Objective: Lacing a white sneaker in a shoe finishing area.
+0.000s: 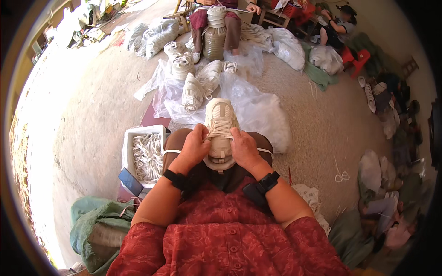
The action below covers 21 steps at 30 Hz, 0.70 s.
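Two hands: a left hand (194, 148) and a right hand (244, 148). One cream shoe (221, 120) on the lap, one white box (131, 138) of laces, one phone (130, 181), two other people (216, 20) (338, 25).

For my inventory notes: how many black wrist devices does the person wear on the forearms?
2. One black wrist device sits on the left wrist, behind the left hand. The other sits on the right wrist, behind the right hand. Both hands hold the beige shoe.
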Motion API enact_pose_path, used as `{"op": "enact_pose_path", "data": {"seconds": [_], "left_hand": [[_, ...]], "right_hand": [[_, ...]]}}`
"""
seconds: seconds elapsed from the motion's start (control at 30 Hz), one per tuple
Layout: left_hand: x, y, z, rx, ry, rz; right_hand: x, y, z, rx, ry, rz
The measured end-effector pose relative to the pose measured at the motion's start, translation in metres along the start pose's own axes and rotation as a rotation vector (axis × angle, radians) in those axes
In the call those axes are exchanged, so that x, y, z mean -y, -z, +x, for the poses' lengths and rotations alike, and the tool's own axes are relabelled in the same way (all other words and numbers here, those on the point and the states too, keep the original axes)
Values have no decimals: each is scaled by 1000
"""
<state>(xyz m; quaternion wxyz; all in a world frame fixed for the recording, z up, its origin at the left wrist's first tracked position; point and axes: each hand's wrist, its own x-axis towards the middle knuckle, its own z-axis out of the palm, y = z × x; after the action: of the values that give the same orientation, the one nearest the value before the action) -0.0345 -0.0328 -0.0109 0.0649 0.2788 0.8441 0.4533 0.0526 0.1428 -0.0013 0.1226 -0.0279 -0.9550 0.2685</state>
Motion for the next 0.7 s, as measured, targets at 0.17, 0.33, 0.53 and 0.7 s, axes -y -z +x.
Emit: {"op": "enact_pose_path", "data": {"seconds": [0.17,0.33,0.53,0.7], "left_hand": [[23,11,-8,10,46,-271],[10,17,-13,40,24,-173],[-28,11,-12,-29,-156,190],[-26,8,-19,-105,-431,386]], "right_hand": [[-5,-5,-9,-21,61,86],[-16,-4,-16,-53,144,108],[10,7,-6,32,-33,-111],[2,3,-6,-36,-8,-155]]}}
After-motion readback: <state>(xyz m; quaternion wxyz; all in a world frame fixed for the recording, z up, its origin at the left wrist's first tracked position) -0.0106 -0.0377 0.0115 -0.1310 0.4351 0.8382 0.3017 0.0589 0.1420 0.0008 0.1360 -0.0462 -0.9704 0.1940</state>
